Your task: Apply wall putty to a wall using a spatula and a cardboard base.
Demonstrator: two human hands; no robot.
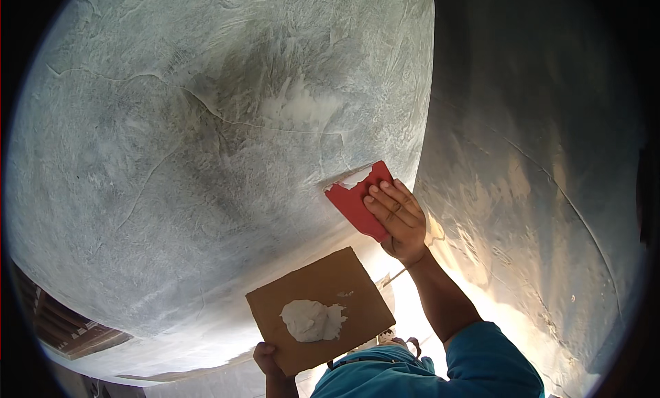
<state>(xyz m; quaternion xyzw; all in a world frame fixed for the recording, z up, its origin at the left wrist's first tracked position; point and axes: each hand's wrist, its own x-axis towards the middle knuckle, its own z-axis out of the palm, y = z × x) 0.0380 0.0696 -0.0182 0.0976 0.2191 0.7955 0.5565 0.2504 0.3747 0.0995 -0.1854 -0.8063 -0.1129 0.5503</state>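
My right hand (399, 213) is pressed flat on a red plastic spreader (355, 207), fingers stretched along its face and thumb out of sight. White paste coats the spreader's far edge, which lies against the grey-white wall (240, 185). Lower down, my left hand (267, 360) grips a brown square board (275, 305) by its near left corner, most of its fingers hidden beneath. A lump of white putty (313, 320) sits about the middle of the board, with a small smear beside it.
Thin raised cracks or seams run across the wall. To the right, past a vertical corner, stands a darker wall (536, 185) with a long curved line. An opening with brown slats (75, 322) shows at the lower left. Bright light comes from below.
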